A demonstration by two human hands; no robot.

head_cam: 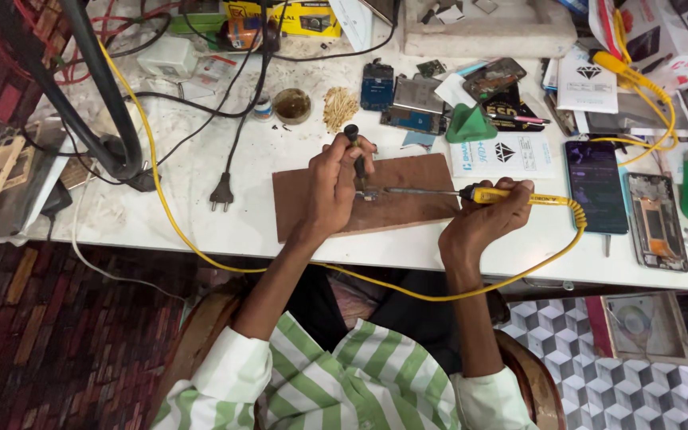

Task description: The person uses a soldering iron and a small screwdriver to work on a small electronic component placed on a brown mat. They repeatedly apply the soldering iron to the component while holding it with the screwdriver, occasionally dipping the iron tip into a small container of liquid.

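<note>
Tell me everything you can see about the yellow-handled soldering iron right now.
The soldering iron has a yellow handle with a dark collar and a thin metal shaft lying nearly level, pointing left over the brown wooden board. Its tip reaches a small part on the board, beside the left hand, which holds a dark-handled tool. The right hand grips the handle. A yellow cable, partly coiled, leaves its rear and loops below the table edge.
</note>
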